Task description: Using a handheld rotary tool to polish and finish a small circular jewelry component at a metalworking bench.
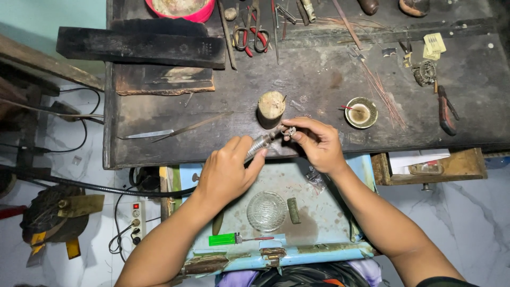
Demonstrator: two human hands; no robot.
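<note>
Dark, scarred workbench [159, 143]: just before its wooden peg [271, 108], the right hand [316, 143] pinches a small ring [289, 131], and the left hand [226, 172] grips a handpiece [260, 143] angled up-right at it.

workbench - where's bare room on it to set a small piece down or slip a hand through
Bare patches on the workbench: the dark middle stretch between the wooden peg and the scissors, and the front left below the long metal strips. Crowded: the back edge with tools, the right side around the wire bundle and pliers, and where the left hand and right hand work.
</note>
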